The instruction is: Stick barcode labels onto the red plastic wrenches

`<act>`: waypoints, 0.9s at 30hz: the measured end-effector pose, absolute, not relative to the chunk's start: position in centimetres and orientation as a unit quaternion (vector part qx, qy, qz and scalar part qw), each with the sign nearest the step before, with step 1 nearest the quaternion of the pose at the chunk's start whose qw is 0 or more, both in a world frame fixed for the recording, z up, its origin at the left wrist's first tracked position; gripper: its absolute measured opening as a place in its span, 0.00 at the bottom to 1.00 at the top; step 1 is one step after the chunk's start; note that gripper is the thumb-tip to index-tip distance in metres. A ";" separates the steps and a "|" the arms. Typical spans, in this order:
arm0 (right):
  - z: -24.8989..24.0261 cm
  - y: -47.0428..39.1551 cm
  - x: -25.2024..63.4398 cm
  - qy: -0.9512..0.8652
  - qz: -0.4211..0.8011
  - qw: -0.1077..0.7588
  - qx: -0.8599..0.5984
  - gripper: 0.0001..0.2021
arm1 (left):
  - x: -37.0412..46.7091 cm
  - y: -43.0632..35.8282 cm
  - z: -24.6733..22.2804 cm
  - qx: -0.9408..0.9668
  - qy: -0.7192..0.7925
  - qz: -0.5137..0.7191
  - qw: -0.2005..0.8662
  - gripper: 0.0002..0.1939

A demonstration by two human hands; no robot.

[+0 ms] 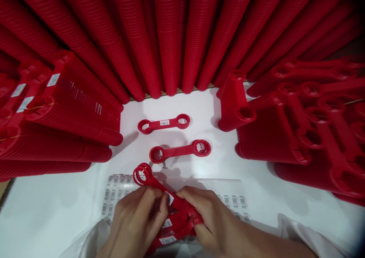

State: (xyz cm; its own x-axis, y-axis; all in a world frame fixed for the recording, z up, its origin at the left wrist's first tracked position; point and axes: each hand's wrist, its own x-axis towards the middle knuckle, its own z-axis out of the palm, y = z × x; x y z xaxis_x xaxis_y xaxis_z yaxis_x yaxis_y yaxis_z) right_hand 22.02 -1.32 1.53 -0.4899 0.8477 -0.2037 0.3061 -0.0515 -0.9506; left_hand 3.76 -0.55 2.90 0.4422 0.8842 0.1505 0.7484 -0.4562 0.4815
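My right hand [209,212] is closed round the right end of a small bunch of red plastic double-ring bars [155,182]. Pinched fingers of my left hand [139,212] press at a white barcode sticker [170,198] on the top bar, partly covering it. Lower bars in the bunch bear barcode stickers [167,240] too. Beneath my hands lies a sheet of barcode stickers [119,184], largely hidden by them. Just beyond, a double-ring bar without a visible sticker [179,151] rests on the white table, and behind it lies one with a sticker [164,124].
Tall stacks of red bars [168,41] wall off the back of the white table [199,102]. At left stand stacks with stickers on top [71,94]. More stacks [268,129] crowd the right side, with a shorter stack [235,102] beside them.
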 end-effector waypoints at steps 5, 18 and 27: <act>1.5 -1.4 22.1 -0.656 0.554 0.241 -0.452 0.18 | 3.7 -0.5 2.9 0.842 0.485 0.176 0.156 0.07; 1.8 -1.3 22.0 -0.628 0.584 0.263 -0.443 0.15 | 3.5 -0.5 2.1 0.766 0.611 0.195 0.050 0.21; 2.3 -1.1 22.2 -0.581 0.621 0.273 -0.449 0.15 | 1.6 1.1 2.4 0.739 0.642 0.145 0.147 0.15</act>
State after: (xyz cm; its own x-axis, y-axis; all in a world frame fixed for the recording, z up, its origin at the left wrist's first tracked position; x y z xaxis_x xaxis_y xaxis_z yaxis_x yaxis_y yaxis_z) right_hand 22.19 -1.07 2.35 -0.4470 0.8617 -0.2400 0.1831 -0.1745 -0.9675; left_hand 1.58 1.06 2.41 0.1347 0.9906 0.0253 0.9050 -0.1334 0.4039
